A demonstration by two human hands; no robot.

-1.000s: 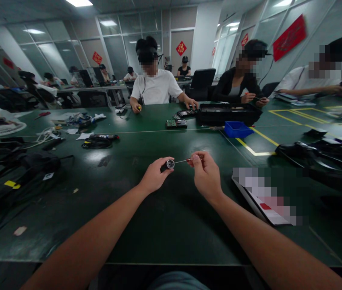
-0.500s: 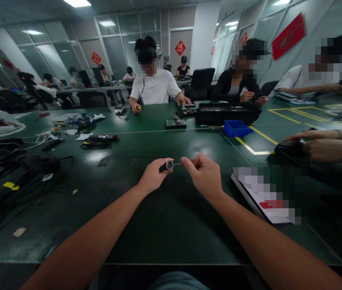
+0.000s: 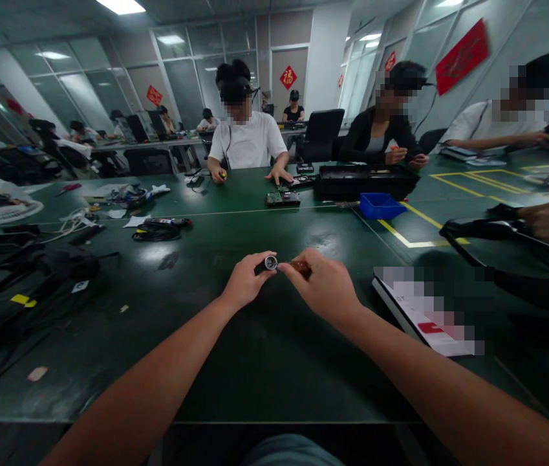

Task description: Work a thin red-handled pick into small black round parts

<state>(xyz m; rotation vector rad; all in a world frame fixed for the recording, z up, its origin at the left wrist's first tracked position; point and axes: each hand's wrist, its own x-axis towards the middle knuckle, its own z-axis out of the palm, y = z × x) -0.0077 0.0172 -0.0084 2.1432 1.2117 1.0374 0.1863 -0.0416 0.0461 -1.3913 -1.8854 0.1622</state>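
Observation:
My left hand (image 3: 245, 282) is closed around a small round dark part (image 3: 271, 263) with a silvery rim, its open end facing me. My right hand (image 3: 327, 281) grips a screwdriver by its reddish-brown handle (image 3: 299, 266). The driver points left, and its front end meets the right side of the round part. Hardly any of the shaft shows now, and I cannot tell how far it reaches into the part. Both hands are above the green table (image 3: 235, 382).
A booklet (image 3: 429, 323) lies right of my forearm. Beyond are a blue bin (image 3: 381, 206), a long black tray (image 3: 366, 183) and a circuit board (image 3: 282, 198). Left lie a cable bundle (image 3: 158, 229) and black straps (image 3: 36, 272). Co-workers sit opposite and at right.
My right hand has moved left with the screwdriver, closing the gap to the round part. Across the table, a co-worker's hand has shifted left. At right, another person's hand and black object have moved.

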